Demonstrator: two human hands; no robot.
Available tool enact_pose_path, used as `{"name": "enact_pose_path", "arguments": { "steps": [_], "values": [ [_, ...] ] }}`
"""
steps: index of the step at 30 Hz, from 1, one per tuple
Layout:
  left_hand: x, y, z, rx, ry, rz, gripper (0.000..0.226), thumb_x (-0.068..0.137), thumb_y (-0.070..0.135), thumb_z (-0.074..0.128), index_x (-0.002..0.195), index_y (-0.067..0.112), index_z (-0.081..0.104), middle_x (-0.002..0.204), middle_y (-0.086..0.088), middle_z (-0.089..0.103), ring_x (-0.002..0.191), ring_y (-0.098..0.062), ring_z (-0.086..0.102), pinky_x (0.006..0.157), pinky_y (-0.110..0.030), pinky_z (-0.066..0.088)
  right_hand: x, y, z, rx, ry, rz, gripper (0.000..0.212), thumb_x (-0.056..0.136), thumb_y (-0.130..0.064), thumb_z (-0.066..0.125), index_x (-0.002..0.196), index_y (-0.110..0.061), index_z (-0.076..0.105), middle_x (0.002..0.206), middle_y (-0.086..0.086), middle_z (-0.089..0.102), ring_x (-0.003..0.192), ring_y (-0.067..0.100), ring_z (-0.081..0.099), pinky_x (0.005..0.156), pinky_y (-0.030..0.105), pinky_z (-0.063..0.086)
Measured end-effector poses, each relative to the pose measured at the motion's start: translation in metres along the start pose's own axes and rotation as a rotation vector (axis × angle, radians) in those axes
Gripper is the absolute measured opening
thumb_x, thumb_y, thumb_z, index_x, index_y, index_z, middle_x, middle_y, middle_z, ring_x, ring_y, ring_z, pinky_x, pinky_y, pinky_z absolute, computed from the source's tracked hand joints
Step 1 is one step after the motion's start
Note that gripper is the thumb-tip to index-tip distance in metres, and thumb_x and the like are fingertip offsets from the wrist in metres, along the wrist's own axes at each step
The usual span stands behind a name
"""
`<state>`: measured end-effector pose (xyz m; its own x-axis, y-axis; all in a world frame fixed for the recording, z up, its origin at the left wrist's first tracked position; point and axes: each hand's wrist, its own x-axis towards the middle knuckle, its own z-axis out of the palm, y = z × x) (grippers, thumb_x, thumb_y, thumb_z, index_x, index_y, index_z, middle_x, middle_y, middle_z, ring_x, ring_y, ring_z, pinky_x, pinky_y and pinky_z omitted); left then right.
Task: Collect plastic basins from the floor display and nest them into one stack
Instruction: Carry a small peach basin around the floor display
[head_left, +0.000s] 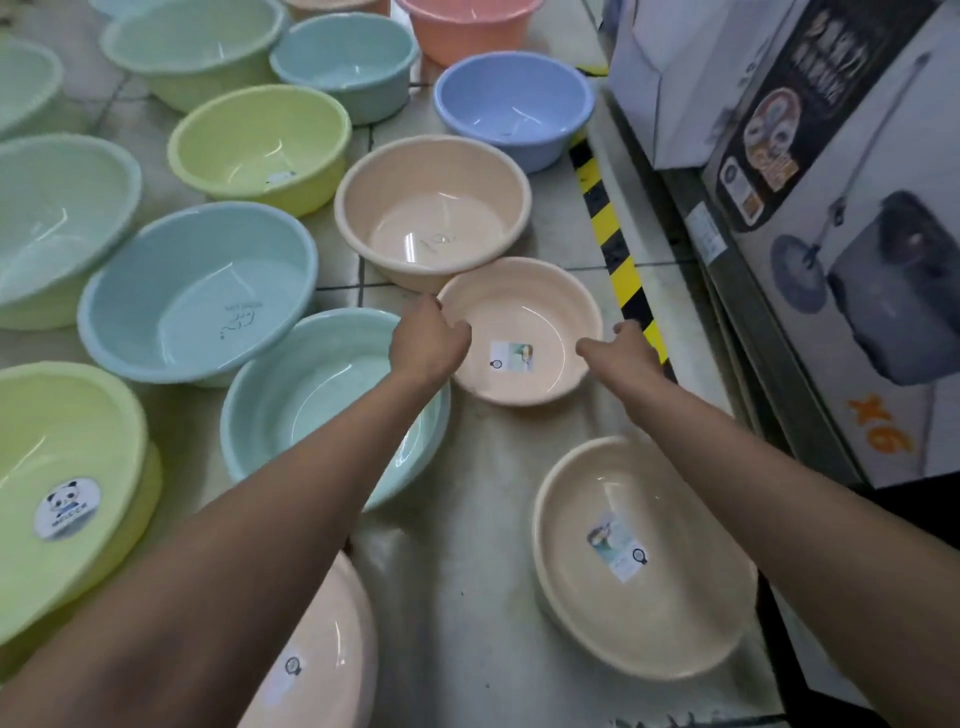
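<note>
A small peach basin (519, 312) with a label inside sits on the floor in the middle. My left hand (434, 338) grips its left rim, fingers curled over the edge. On the opposite side my right hand (623, 348) holds the right rim. A larger beige basin (431, 208) stands just behind it, touching. Another beige basin (639, 556) lies nearer, to the right, and a pink one (322, 649) is under my left forearm.
Several blue and green basins fill the floor on the left: a pale blue basin (197, 291), a teal basin (322, 395), a green basin (67, 483). A yellow-black striped strip (618, 260) edges a shelf with boxes (831, 208) on the right.
</note>
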<state>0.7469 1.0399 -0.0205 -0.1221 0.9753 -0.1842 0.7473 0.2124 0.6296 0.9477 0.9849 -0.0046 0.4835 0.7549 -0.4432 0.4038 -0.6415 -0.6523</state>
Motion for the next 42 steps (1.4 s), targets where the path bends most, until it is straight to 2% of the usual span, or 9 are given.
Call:
{"name": "enact_pose_path", "arguments": {
  "steps": [5, 8, 12, 14, 17, 21, 28, 35, 42],
  "values": [
    [0.042, -0.014, 0.034, 0.583, -0.027, 0.122, 0.056, 0.083, 0.03, 0.054, 0.132, 0.004, 0.047, 0.131, -0.016, 0.057, 0.133, -0.031, 0.044, 0.12, -0.05, 0.006, 0.044, 0.016, 0.028, 0.039, -0.06, 0.14, 0.067, 0.085, -0.037, 0.066, 0.137, -0.007, 0.037, 0.134, 0.017, 0.055, 0.116, 0.037, 0.056, 0.09, 0.04, 0.051],
    [0.05, -0.013, 0.043, 0.62, -0.049, 0.074, 0.042, 0.082, 0.032, 0.053, 0.116, 0.009, 0.059, 0.117, -0.011, 0.066, 0.127, -0.029, 0.051, 0.12, -0.053, -0.003, 0.06, 0.032, 0.035, 0.162, -0.053, 0.185, 0.059, 0.086, -0.026, 0.067, 0.137, -0.005, 0.044, 0.132, 0.017, 0.058, 0.117, 0.035, 0.057, 0.083, 0.033, 0.045],
    [0.045, -0.008, 0.052, 0.565, -0.028, 0.058, 0.035, 0.076, 0.023, 0.051, 0.107, 0.014, 0.065, 0.112, -0.01, 0.069, 0.13, -0.03, 0.047, 0.119, -0.054, -0.01, 0.067, 0.044, 0.028, 0.364, 0.001, 0.192, 0.037, 0.085, 0.0, 0.05, 0.119, -0.01, 0.058, 0.11, 0.009, 0.063, 0.097, 0.031, 0.06, 0.078, 0.033, 0.048],
    [0.036, 0.0, 0.052, 0.495, -0.005, 0.065, 0.043, 0.073, 0.019, 0.055, 0.115, 0.01, 0.062, 0.125, -0.015, 0.062, 0.135, -0.034, 0.041, 0.12, -0.05, -0.004, 0.062, 0.041, 0.014, 0.437, 0.049, 0.204, 0.035, 0.082, 0.002, 0.047, 0.113, -0.009, 0.059, 0.098, 0.01, 0.062, 0.088, 0.031, 0.061, 0.08, 0.04, 0.055],
    [0.002, 0.024, 0.032, 0.033, 0.024, 0.07, 0.049, 0.074, 0.008, 0.053, 0.123, 0.005, 0.055, 0.126, -0.017, 0.058, 0.121, -0.037, 0.051, 0.105, -0.042, 0.04, 0.038, 0.031, -0.013, 0.469, 0.202, 0.131, 0.049, 0.073, -0.004, 0.047, 0.119, -0.011, 0.064, 0.101, 0.011, 0.068, 0.09, 0.031, 0.066, 0.077, 0.038, 0.058],
    [-0.051, 0.032, -0.037, -0.424, 0.089, -0.041, 0.057, 0.078, -0.001, 0.046, 0.134, 0.011, 0.045, 0.118, -0.013, 0.063, 0.105, -0.033, 0.059, 0.087, -0.038, 0.051, -0.024, -0.002, -0.017, 0.457, 0.22, -0.072, 0.05, 0.069, -0.008, 0.049, 0.116, -0.02, 0.062, 0.103, 0.004, 0.069, 0.091, 0.027, 0.065, 0.066, 0.024, 0.05],
    [-0.149, -0.09, -0.184, -0.2, 0.368, -0.197, 0.033, 0.08, 0.005, 0.05, 0.113, 0.006, 0.054, 0.098, -0.004, 0.06, 0.089, -0.026, 0.057, 0.065, -0.03, 0.044, -0.166, -0.045, 0.062, 0.181, -0.231, -0.277, 0.041, 0.064, -0.02, 0.056, 0.104, -0.024, 0.06, 0.095, 0.002, 0.067, 0.096, 0.029, 0.066, 0.085, 0.047, 0.058],
    [-0.271, -0.202, -0.205, -0.091, 0.31, -0.334, 0.027, 0.085, 0.01, 0.051, 0.112, 0.006, 0.051, 0.096, -0.005, 0.058, 0.086, -0.029, 0.056, 0.068, -0.03, 0.038, -0.264, -0.007, 0.111, -0.001, -0.501, -0.48, 0.03, 0.08, 0.0, 0.054, 0.098, -0.024, 0.061, 0.083, -0.014, 0.064, 0.075, 0.003, 0.059, 0.067, 0.027, 0.051],
    [-0.347, -0.247, -0.222, -0.229, 0.306, -0.397, 0.022, 0.086, 0.013, 0.05, 0.108, 0.012, 0.048, 0.1, -0.004, 0.06, 0.092, -0.029, 0.059, 0.073, -0.035, 0.047, -0.323, 0.013, 0.123, -0.069, -0.577, -0.494, 0.037, 0.079, -0.002, 0.054, 0.105, -0.027, 0.062, 0.088, -0.01, 0.066, 0.083, 0.014, 0.064, 0.069, 0.035, 0.055]
  ]
}}
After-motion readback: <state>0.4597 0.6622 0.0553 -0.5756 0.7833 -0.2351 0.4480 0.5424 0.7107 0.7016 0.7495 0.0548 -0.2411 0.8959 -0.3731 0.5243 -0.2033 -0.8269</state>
